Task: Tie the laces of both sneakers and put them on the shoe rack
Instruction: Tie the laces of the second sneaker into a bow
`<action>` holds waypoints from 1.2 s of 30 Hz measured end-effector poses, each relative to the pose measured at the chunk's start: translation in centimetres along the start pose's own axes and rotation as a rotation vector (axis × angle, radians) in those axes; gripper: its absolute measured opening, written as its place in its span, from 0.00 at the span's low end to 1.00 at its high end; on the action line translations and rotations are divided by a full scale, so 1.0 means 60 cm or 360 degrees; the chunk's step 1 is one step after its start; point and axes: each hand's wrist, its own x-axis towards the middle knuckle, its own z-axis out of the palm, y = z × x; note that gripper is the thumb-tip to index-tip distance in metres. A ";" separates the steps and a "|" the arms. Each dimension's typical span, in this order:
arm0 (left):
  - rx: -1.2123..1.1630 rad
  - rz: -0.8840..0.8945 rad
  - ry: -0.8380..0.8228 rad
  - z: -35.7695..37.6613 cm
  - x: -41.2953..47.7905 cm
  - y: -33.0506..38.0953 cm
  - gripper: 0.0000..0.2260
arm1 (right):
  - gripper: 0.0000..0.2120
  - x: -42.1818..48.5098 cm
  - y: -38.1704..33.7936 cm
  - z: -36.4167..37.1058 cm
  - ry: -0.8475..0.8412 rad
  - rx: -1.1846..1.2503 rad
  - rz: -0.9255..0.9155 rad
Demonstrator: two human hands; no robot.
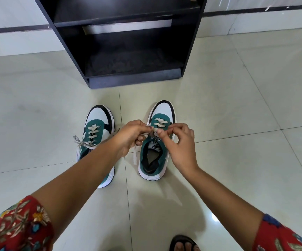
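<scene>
Head view. Left hand (131, 132) and right hand (178, 140): both pinched shut on the laces (160, 123) over the right sneaker (155, 153), fingertips nearly meeting; a loose lace end dangles below the left hand. Whether a knot has formed between the fingers is hard to tell. Left sneaker (96, 134): just left of the left hand, partly under that forearm, its lace apparently bowed. Shoe rack (128, 51): beyond both hands, lowest shelf bare. Risk: a slack pinch may let the loop slip and the bow fall apart.
</scene>
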 end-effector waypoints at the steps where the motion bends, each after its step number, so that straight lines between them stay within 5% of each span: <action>1: -0.0004 0.0005 0.0008 0.001 -0.001 -0.001 0.10 | 0.09 -0.002 -0.002 0.002 -0.0014 0.0002 0.0006; 8: 0.0161 0.0072 0.0148 -0.001 -0.008 -0.001 0.06 | 0.07 0.007 -0.026 -0.005 -0.0275 0.0861 0.0526; 15: -0.0551 -0.0402 0.0020 -0.041 -0.003 -0.018 0.10 | 0.10 -0.011 0.025 -0.022 -0.0168 0.0727 0.0831; 20: -0.0559 -0.0391 -0.0274 -0.042 -0.001 -0.021 0.11 | 0.12 -0.002 0.017 -0.026 -0.0364 0.1687 0.0997; 27: -0.0906 -0.0325 0.0031 -0.040 0.008 -0.027 0.15 | 0.12 0.018 0.017 -0.018 -0.0258 0.1328 0.0958; 29: -0.0301 -0.0088 0.0164 -0.029 0.004 -0.028 0.15 | 0.11 0.022 0.024 -0.018 -0.0215 0.1139 0.0915; 32: 0.1390 0.0657 0.0434 -0.020 0.011 -0.036 0.18 | 0.12 0.026 0.029 -0.023 -0.0230 0.0904 0.0866; 36: 0.1734 0.0858 0.0401 -0.030 0.023 -0.038 0.17 | 0.12 0.029 0.036 -0.025 -0.0208 0.0768 0.0863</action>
